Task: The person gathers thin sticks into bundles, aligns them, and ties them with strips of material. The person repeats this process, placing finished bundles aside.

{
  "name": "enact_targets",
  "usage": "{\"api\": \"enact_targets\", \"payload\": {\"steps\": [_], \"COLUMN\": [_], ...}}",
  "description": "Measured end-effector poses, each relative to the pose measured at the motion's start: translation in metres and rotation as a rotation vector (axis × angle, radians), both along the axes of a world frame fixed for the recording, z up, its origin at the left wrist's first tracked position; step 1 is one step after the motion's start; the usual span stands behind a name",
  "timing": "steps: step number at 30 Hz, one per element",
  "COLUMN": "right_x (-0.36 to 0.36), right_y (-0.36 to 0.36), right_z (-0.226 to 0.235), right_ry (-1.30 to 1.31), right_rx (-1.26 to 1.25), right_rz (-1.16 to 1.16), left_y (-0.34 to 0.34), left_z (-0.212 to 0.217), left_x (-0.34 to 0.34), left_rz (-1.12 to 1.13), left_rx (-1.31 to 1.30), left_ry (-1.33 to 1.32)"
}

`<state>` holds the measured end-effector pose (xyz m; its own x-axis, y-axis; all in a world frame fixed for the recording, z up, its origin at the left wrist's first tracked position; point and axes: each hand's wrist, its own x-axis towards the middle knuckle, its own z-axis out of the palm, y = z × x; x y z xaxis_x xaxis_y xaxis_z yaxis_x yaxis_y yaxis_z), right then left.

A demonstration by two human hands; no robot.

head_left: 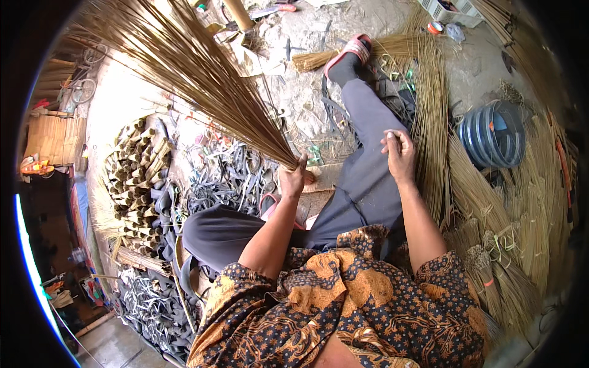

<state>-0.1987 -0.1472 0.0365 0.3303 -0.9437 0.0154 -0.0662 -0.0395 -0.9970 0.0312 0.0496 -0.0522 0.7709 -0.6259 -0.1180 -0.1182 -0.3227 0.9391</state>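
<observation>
My left hand [293,178] grips the gathered end of a bundle of thin brown broom sticks [202,67], which fans up and out to the upper left. My right hand [399,153] hovers over my outstretched leg in grey trousers [362,178], fingers pinched on a small pale object that I cannot make out. Long loose broom sticks [429,116] lie just right of that hand.
A heap of dark rubber strips [227,175] lies left of my knee, beside stacked short cone-shaped pieces [132,178]. Tied stick bundles [497,257] sit at the right, near a blue coil [494,135]. A red sandal [350,52] is on my foot.
</observation>
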Motion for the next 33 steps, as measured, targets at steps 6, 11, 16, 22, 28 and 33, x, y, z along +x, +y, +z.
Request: {"api": "enact_targets", "payload": {"steps": [6,11,16,22,28,33], "right_x": [0.028,0.081,0.091,0.085,0.062,0.031], "right_y": [0.026,0.084,0.071,0.063,0.035,0.030], "right_z": [0.021,0.039,0.058,0.071,0.045,0.007], "right_ry": [0.345,0.491,0.107,-0.234,0.046,0.190], "right_rx": [-0.134,-0.445,0.217,0.910,0.600,0.625], "right_rz": [0.326,0.552,0.911,1.111,0.613,0.375], "left_y": [-0.022,-0.029,-0.010,-0.015,-0.017,-0.015], "left_z": [0.092,0.174,0.185,0.165,0.163,0.150], "left_x": [0.035,0.048,0.044,0.016,0.042,0.032], "left_rz": [0.092,0.009,0.025,-0.163,0.106,0.093], "left_rx": [-0.079,-0.306,-0.444,-0.627,-0.733,-0.676], "left_ry": [0.274,0.377,0.706,1.018,1.100,0.907]}}
